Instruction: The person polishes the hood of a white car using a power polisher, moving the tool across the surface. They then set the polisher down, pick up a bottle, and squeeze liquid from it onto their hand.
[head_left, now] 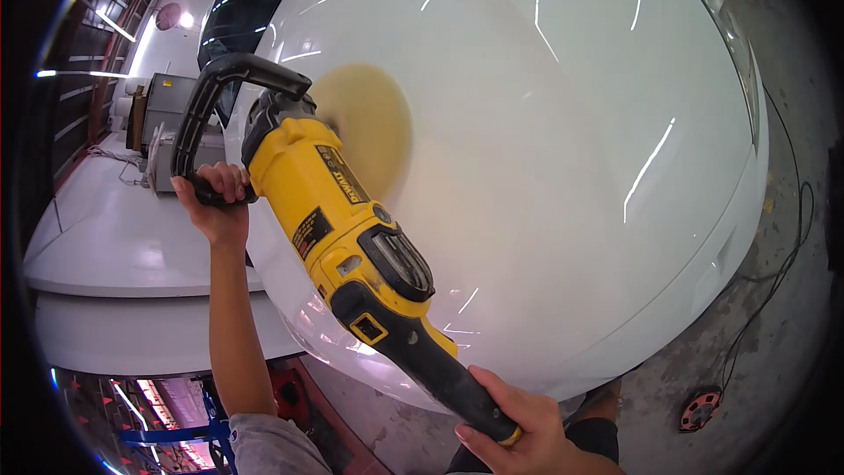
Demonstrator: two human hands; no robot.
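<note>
A yellow and black DeWalt polisher (pixel 303 185) lies slantwise across the view, over the white car hood (pixel 527 237). Its round yellow pad (pixel 374 123) rests against the paint, its outline smeared as if turning. Fingers of my left hand (pixel 220 198) wrap round the lower end of the black loop handle (pixel 189 114) at the polisher's head. Around the end of the black rear handle (pixel 440 378), near the bottom of the view, my right hand (pixel 527 427) is closed. The tool's body hides part of the pad.
A black cable (pixel 798 211) runs over the concrete floor (pixel 668 413) on the right, beside a red and black cord reel (pixel 701 409). Left of the hood stand grey boxes (pixel 167 110) on a white surface (pixel 132 237). The windshield (pixel 251 9) is at upper left.
</note>
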